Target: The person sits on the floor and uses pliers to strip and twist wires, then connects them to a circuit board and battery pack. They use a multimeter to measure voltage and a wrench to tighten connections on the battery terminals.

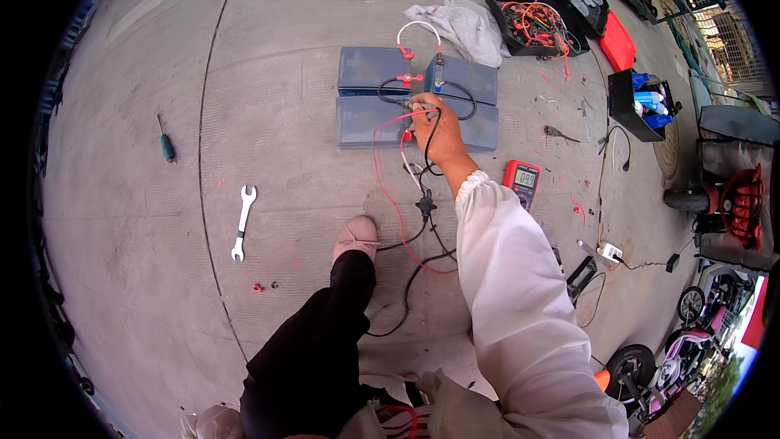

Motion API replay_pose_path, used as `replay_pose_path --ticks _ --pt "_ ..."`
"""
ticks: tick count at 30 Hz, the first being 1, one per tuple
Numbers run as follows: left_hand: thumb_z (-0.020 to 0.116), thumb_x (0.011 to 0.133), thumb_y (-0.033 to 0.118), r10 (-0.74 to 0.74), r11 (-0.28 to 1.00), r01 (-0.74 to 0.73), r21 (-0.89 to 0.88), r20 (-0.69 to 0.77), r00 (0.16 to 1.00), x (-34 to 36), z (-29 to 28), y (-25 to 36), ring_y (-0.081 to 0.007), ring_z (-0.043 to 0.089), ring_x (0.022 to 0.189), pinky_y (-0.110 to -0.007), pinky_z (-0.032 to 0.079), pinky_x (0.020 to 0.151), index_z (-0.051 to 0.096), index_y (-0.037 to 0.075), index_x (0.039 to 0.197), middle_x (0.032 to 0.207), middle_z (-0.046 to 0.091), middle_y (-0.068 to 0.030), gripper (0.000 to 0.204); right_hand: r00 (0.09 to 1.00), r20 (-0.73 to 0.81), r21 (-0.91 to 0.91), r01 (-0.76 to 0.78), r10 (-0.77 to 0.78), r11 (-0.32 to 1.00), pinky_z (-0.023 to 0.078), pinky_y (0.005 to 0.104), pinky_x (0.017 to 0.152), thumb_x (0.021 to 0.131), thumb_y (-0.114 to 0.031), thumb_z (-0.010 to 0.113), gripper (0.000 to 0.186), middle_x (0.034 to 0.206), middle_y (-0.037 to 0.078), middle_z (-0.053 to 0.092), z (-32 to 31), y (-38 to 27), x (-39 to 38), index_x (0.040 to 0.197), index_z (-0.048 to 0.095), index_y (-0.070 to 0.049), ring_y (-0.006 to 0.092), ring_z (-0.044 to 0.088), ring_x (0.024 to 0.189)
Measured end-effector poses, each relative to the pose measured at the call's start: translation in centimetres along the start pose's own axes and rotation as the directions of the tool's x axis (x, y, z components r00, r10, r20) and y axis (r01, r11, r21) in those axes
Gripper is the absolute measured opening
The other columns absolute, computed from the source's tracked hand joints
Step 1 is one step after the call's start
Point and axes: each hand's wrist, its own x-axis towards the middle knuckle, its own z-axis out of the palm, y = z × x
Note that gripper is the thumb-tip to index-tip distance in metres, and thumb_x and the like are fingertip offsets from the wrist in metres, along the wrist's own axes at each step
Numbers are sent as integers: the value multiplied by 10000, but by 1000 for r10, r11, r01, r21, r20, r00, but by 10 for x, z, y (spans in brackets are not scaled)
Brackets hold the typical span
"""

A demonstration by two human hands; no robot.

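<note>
My right hand [439,135] reaches over a block of several grey-blue batteries [374,69] on the concrete floor. Its fingers are closed around the ends of a thin red lead [379,171] and a black lead, close to the terminals in the middle. The tips under the fingers are hidden. Short black jumper cables [473,97] and a white one [418,23] link some terminals, several with red covers. A black plug connector [425,206] lies below the batteries. Beside my forearm sits a red multimeter [522,180] with its display lit. My left hand is out of the picture.
A white open-end wrench [244,223] and a green screwdriver [167,146] lie to the left. At the back right are a grey cloth [465,28], an open case of wires [536,26] and a black box of bottles [621,106]. My pink shoe [356,237] stands near the cables.
</note>
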Motion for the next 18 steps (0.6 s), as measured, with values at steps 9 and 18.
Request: replay_pose_path --ticks 9,18 --pt "698 630 143 16 1000 -15 -7 55 998 8 3 3 -234 591 704 -340 459 564 656 10 896 853 596 -100 300 996 -87 -160 8 -22 987 511 371 730 926 -170 575 166 850 204 672 7 -9 3 1016 630 -42 345 667 796" --pt "702 668 133 44 998 -40 -41 102 994 11 2 3 -241 595 701 -345 464 563 661 -5 934 861 606 -112 302 993 -109 -192 -74 53 979 496 425 833 906 -175 555 211 988 235 660 10 -23 0 1051 629 -40 413 630 941"
